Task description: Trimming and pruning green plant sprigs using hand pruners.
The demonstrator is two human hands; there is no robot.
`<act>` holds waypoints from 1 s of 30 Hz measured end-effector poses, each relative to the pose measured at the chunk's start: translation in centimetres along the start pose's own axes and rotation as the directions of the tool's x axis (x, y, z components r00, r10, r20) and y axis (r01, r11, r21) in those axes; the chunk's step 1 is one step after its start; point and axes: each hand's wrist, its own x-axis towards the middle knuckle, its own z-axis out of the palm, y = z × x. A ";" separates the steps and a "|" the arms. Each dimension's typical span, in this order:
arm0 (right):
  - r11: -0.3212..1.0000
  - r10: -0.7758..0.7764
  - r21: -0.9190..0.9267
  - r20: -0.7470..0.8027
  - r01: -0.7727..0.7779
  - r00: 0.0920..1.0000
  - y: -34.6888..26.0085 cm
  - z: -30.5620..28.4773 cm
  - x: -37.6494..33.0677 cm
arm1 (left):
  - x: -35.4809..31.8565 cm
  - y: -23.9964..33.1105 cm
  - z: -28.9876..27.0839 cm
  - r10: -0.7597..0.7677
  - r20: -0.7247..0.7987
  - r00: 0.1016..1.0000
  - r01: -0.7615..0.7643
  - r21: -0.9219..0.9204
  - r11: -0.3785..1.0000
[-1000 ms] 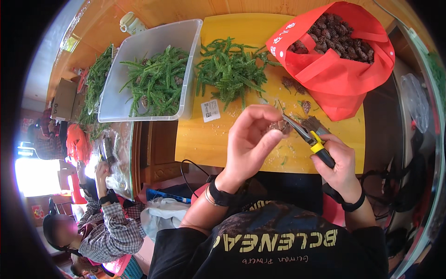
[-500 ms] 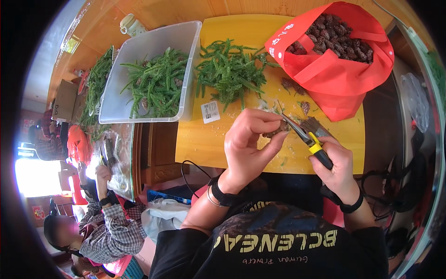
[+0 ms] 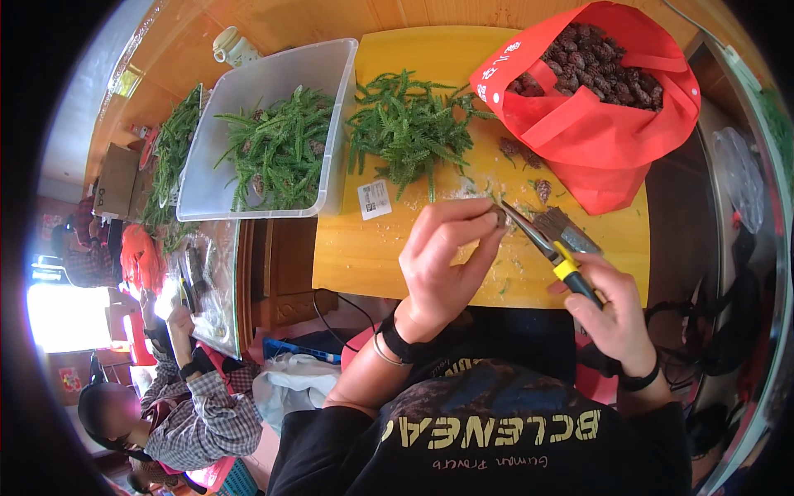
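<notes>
Pinched in the left hand [image 3: 442, 264] sits a small brown cone [image 3: 499, 217]; right hand [image 3: 608, 310], at three o'clock, grips yellow-handled pliers [image 3: 550, 248], their tip unmoved at the cone.

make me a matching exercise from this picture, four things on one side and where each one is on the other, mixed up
Things:
1. red bag
2. clear plastic tub
3. pliers
4. small brown cone

Places:
a. pinched in the left hand fingertips
b. on the yellow table, full of brown cones
c. gripped in the right hand
d. left of the loose green sprigs, holding more sprigs

Pairs: 1-b, 2-d, 3-c, 4-a
</notes>
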 end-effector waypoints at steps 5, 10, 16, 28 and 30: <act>0.983 0.168 -0.063 -0.083 -0.173 0.982 2.0 -3.3 -1.2 | -0.7 -0.7 -0.3 -0.387 0.057 0.920 0.375 -0.409 0.832; 0.873 0.021 -0.472 -0.216 -0.123 0.976 8.2 -4.8 -1.7 | -1.4 -1.8 -1.2 -0.565 0.277 0.777 0.520 -0.787 0.331; 0.754 0.048 -0.642 -0.155 -0.138 0.987 12.2 -4.9 -2.1 | -1.8 -1.9 -1.8 -0.494 0.567 0.660 0.541 -0.814 -0.212; 0.989 -0.148 0.011 -0.063 0.149 0.987 0.9 0.8 3.2 | -2.9 -1.4 -0.7 -0.482 0.608 0.631 0.615 -0.770 -0.168; 0.963 -0.204 0.170 -0.056 0.211 0.977 0.7 2.6 4.0 | -2.7 -1.0 -0.4 -0.498 0.600 0.626 0.617 -0.772 -0.152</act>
